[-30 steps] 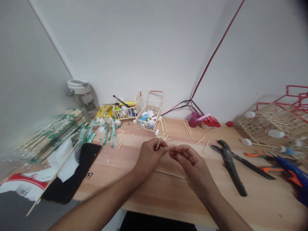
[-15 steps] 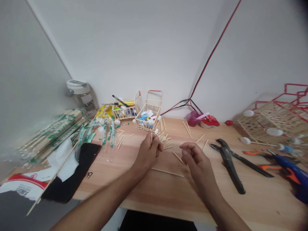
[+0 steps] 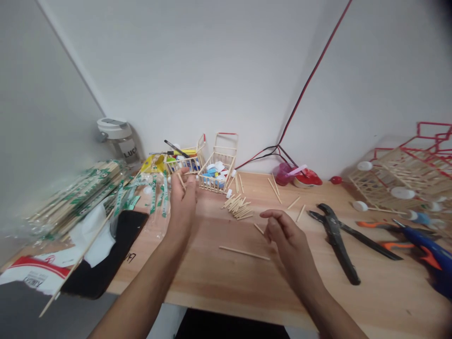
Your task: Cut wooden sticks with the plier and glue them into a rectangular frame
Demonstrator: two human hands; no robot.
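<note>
My left hand (image 3: 182,200) is raised over the left-middle of the table, its fingers closed on a short wooden stick (image 3: 181,181). Just beyond it stand two small carts built of sticks; one cart (image 3: 215,184) holds white and blue caps, while the other cart (image 3: 173,165) has a pen and colourful bits inside. My right hand (image 3: 286,235) hovers above the table with the index finger stretched out and the other fingers loosely curled, nothing visible in it. Between the hands lie a pile of short sticks (image 3: 237,206) and one longer stick (image 3: 243,253).
Large black pliers (image 3: 334,235) rest on the right, beside orange-handled cutters and a blue glue gun (image 3: 425,247). Behind them are bigger stick carts with red handles (image 3: 406,174). At left lie bagged sticks (image 3: 81,193), a black phone (image 3: 106,259) and a lidded jar (image 3: 120,141).
My left hand has moved left and away from me, from the stick pile towards the carts, uncovering the pile. My right hand has barely moved, its fingers slightly shifted.
</note>
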